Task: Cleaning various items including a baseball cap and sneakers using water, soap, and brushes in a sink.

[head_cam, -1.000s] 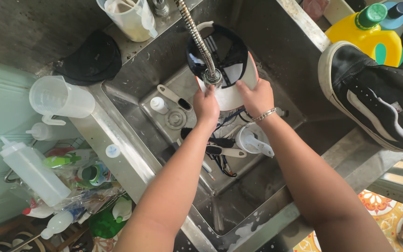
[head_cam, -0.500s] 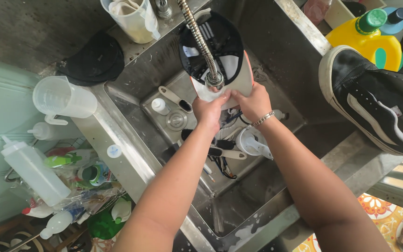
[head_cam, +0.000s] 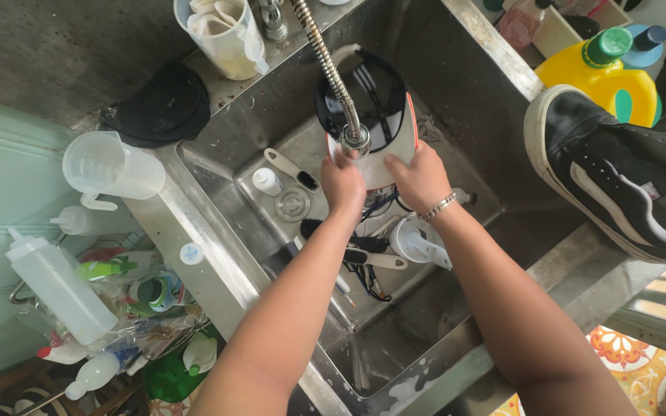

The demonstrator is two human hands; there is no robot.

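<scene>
Centrally, near the top of the frame, a white container with a dark, glossy inside (head_cam: pixel 375 108) is held tilted over the steel sink (head_cam: pixel 472 100), its open mouth facing the camera. The left hand (head_cam: pixel 342 181) wraps its fingers around the container's lower left edge; the right hand (head_cam: pixel 421 176), a bracelet at its wrist, clasps the lower right edge. A flexible metal spray hose (head_cam: pixel 329 65) hangs in front of the container, its nozzle just above the left hand. Below the hands, brushes (head_cam: pixel 364 254) and a small white bottle (head_cam: pixel 266 181) lie in the basin. At upper left a clear measuring jug (head_cam: pixel 109 166) rests on the sink's ledge, and at right a black-and-white sneaker (head_cam: pixel 618 177) sits on the rim beside a yellow detergent bottle (head_cam: pixel 603 73).
</scene>
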